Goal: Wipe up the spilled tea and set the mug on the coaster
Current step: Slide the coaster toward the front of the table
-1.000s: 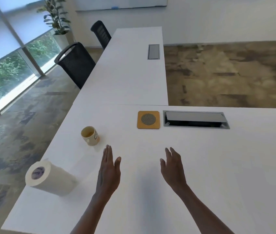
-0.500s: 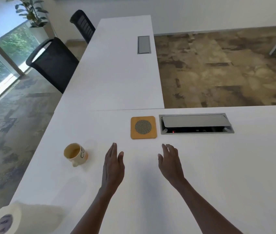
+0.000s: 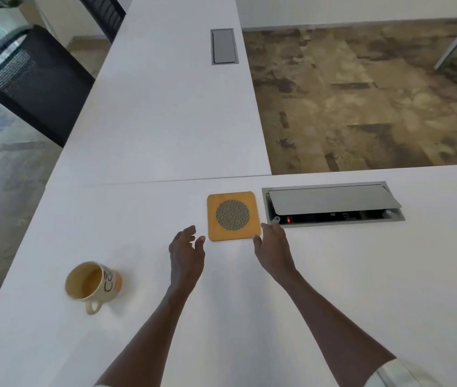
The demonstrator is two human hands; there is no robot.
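Single head-worn wide-angle view, looking forward and steeply down from close above the near edge of the desk; its far edge, a second adjoining desk and the floor lay beyond.

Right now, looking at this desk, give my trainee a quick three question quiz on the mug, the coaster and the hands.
1. True or false: the mug stands on the coaster.
2. Which hand is nearer the open cable box: A left, B right?
3. Fill in: the mug's handle points toward the ____ of the picture.

Key:
1. False; it stands on the white desk, left of the coaster.
2. B; the right hand is beside the coaster's near right corner, the left hand beside its near left corner.
3. Bottom.
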